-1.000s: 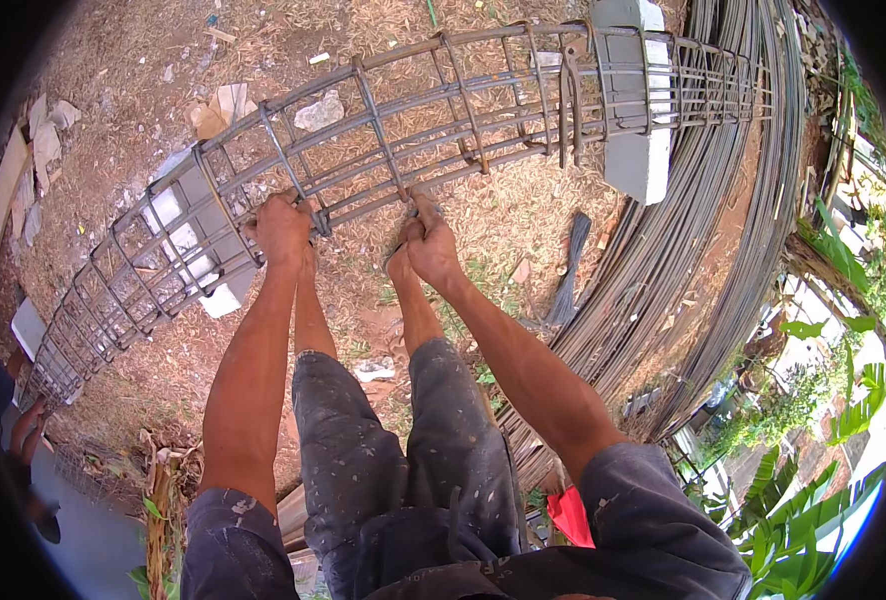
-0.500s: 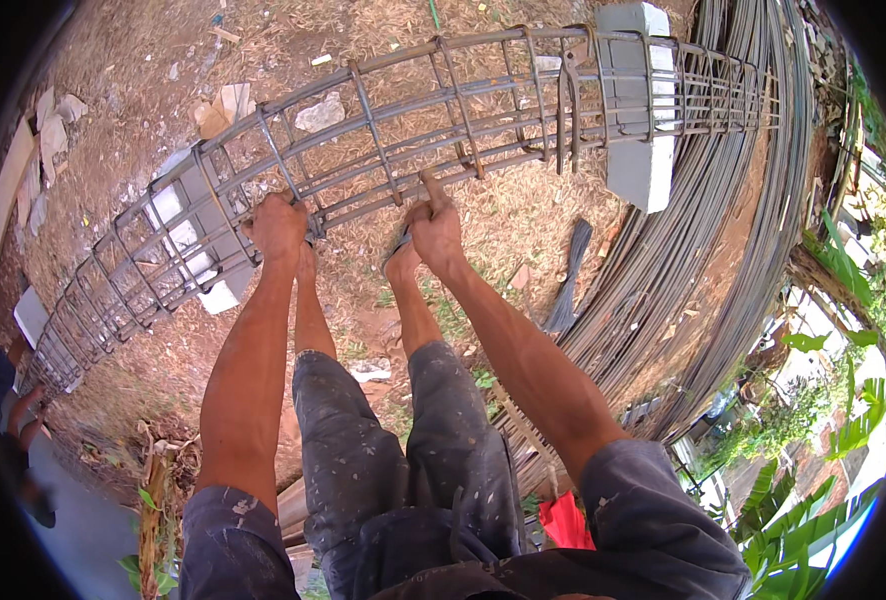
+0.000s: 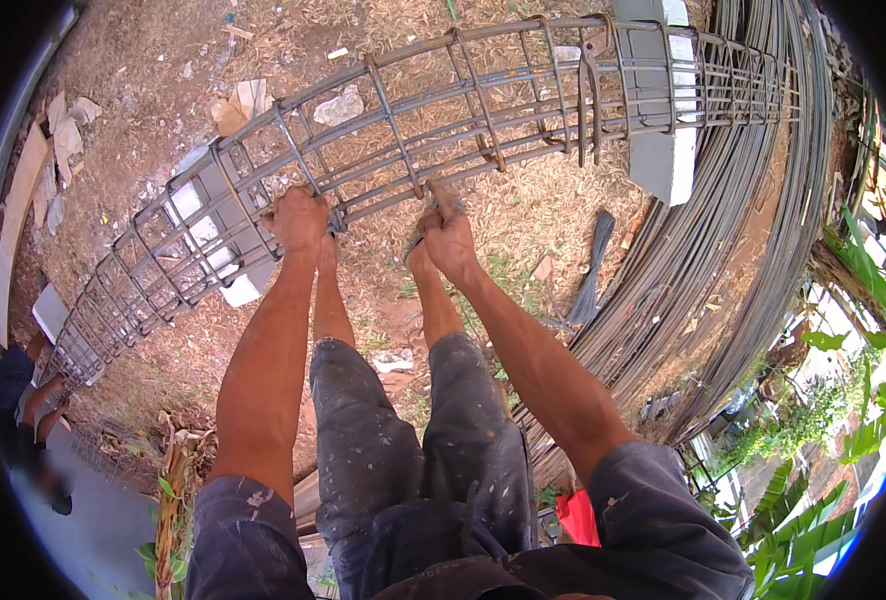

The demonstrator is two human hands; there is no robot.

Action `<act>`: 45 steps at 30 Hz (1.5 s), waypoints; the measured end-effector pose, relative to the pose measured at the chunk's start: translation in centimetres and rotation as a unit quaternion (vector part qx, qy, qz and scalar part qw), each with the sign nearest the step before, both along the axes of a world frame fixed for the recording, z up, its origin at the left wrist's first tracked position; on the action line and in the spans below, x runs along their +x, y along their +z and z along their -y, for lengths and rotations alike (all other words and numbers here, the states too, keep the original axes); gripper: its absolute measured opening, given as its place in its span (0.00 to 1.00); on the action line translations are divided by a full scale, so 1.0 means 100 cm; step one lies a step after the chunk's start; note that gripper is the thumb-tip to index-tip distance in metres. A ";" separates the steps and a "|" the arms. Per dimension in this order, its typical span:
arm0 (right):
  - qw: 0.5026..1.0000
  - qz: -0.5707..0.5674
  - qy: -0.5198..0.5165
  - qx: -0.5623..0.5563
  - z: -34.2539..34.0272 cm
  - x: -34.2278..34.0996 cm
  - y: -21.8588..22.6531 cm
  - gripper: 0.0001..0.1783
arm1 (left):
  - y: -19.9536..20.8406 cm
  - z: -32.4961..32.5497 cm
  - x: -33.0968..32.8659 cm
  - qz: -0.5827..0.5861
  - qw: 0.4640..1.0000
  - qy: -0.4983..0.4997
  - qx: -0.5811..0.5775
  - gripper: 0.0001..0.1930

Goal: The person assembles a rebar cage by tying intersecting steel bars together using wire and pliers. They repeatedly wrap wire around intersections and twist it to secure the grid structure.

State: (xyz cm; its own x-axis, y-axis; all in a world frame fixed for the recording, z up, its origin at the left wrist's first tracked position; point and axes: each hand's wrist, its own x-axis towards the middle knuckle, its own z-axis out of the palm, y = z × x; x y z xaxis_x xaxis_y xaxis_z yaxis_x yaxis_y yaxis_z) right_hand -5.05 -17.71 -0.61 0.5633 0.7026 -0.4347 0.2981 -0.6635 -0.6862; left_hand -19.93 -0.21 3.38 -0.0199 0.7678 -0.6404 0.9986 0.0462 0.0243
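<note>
The right hand [image 3: 450, 238], grip unclear, shifts rightward along the long grey steel-rod cage [image 3: 394, 127], apparently steadied by the grasping left hand [image 3: 300, 218].

Ahead of the right fingers [image 3: 446, 203], the rebar cage [image 3: 389, 115] is grey with brown rust; to their right, the wire bundle [image 3: 591, 268] is bluish grey; below them, grey trousers [image 3: 363, 440] show white speckles

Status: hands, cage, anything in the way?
Left hand gripping near edge of rebar cage. Right hand close, finger extended, contact unclear. Cage on pale blocks. Long-handled tool on cage, right of both hands.
</note>
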 end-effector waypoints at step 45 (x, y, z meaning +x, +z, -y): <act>0.991 -0.126 0.008 -0.040 -0.099 -0.076 0.011 0.15 | -0.030 -0.006 -0.044 0.187 0.968 0.102 0.134 0.17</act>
State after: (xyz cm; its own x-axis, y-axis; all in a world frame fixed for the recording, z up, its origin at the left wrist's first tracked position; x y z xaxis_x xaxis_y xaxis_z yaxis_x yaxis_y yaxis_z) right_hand -12.70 -7.79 0.44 0.4190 0.6681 -0.6148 0.1343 -0.7153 -0.6858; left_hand -24.31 0.39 0.41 0.0058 0.9121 -0.4099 0.8886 0.1832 0.4204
